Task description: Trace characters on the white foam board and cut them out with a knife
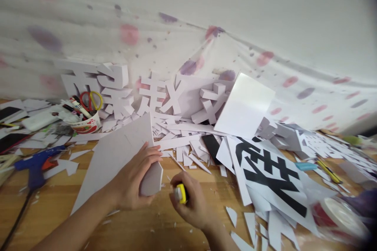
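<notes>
My left hand (129, 182) is closed round a small white foam board piece (152, 180) with an angled edge. Behind that hand a large white foam board (118, 153) leans up at a slant from the table; whether the two are joined, I cannot tell. Just to the right, my right hand (194, 202) is wrapped round a yellow utility knife (182, 193). The knife is a little apart from the piece, and its blade cannot be made out.
White cut-out characters (159, 96) stand against the curtain. A blue glue gun (37, 166) lies left, near a tub (86, 123) of scissors and pens. Right are a printed character sheet (271, 180), a tape roll (338, 219) and another yellow knife (329, 170). Offcuts (188, 157) litter the wooden table.
</notes>
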A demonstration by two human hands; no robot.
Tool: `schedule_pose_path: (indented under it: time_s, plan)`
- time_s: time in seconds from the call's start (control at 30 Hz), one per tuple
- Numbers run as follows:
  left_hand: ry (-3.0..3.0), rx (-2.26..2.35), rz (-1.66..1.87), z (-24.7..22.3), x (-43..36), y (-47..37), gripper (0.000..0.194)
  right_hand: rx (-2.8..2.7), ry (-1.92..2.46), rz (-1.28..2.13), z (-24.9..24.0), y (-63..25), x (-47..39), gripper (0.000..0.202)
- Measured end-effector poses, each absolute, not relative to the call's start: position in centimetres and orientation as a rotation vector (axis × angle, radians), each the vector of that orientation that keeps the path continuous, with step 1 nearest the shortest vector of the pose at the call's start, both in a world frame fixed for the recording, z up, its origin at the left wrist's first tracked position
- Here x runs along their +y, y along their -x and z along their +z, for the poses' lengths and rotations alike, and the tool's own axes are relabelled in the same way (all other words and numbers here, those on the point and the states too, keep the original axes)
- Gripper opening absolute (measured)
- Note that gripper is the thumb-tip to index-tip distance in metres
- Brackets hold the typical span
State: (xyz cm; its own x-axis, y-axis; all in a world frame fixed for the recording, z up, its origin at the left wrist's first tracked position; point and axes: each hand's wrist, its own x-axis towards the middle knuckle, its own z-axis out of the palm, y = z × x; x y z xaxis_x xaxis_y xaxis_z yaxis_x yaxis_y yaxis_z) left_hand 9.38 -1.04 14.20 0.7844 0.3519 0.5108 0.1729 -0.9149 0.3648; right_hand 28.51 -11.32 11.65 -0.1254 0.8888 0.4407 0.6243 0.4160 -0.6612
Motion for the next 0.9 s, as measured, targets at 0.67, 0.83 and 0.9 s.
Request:
schedule_pose_path:
  time_s: [0.67, 0.83, 0.9]
  plan:
    - [-2.604, 0.385, 0.865, 14.4, -1.3, -9.1, 0.066, -2.062, 1.347, 0.162, 12.0, -26.6, -9.5, 0.012]
    - [-2.577, 0.394, 0.922, 14.5, -1.4, -9.2, 0.065, -2.069, 1.367, 0.170, 12.0, -26.6, -9.6, 0.013]
    - [-2.582, 0.391, 0.923, 14.5, -1.5, -9.2, 0.065, -2.063, 1.359, 0.169, 12.0, -26.5, -9.6, 0.013]
